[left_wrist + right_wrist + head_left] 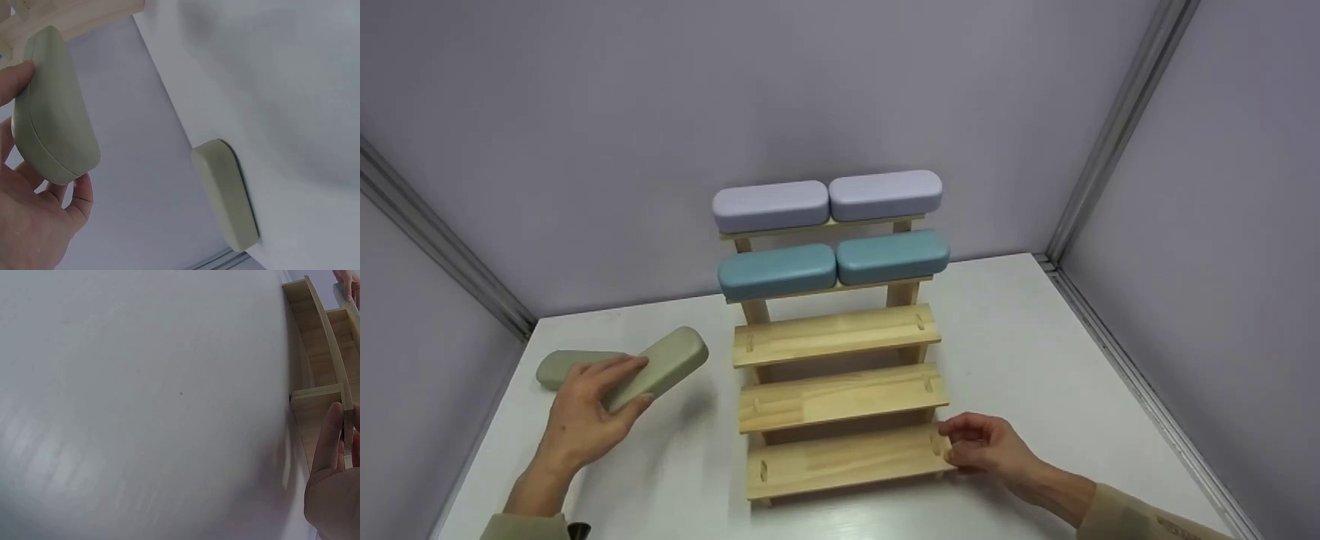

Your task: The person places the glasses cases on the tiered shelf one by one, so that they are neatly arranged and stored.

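My left hand [585, 416] grips a sage-green glasses case [669, 364] between thumb and fingers, tilted and raised over the table left of the rack. A seam runs along its side in the left wrist view. Behind that hand a second green glasses case [225, 194] lies on the table, partly covered in the head view. My right hand [990, 454] pinches the right end of the lowest shelf of a stepped wooden rack [840, 459]. Two teal glasses cases [777, 271] sit side by side on the second shelf from the top, and two lavender ones [771, 206] on the top shelf.
The three lower shelves show bare wood with a slot near each end. A white table [1020, 360] carries the rack. Grey panels [840, 82] stand behind and at both sides, joined by metal corner posts [1117, 135].
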The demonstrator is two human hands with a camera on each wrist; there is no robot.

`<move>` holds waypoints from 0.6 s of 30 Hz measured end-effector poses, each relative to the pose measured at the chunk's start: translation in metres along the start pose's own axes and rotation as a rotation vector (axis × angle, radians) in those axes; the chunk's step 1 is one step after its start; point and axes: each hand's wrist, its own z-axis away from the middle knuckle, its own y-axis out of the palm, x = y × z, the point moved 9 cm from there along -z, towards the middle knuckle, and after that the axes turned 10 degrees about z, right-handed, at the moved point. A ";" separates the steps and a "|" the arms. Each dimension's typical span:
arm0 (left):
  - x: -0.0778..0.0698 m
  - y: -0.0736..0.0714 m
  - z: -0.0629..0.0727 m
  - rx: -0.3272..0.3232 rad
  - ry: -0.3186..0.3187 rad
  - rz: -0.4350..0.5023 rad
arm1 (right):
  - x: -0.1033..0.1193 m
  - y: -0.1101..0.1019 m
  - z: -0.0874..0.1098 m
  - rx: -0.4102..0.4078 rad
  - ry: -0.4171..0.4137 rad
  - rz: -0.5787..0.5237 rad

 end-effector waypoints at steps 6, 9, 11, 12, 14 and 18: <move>-0.021 -0.007 -0.004 -0.011 0.042 0.027 | 0.001 0.000 0.002 0.016 -0.020 -0.010; -0.032 -0.008 -0.006 -0.012 0.062 0.027 | 0.001 0.000 0.002 0.014 -0.018 -0.015; -0.038 -0.008 -0.007 -0.009 0.075 0.029 | 0.001 0.000 0.002 0.015 -0.022 -0.016; -0.041 -0.008 -0.008 -0.006 0.081 0.032 | 0.000 0.000 0.002 0.016 -0.024 -0.016; -0.047 -0.008 -0.009 0.001 0.089 0.044 | 0.000 0.001 0.001 0.020 -0.029 -0.013; -0.058 -0.009 -0.013 0.015 0.100 0.064 | -0.001 0.000 0.001 0.022 -0.031 -0.006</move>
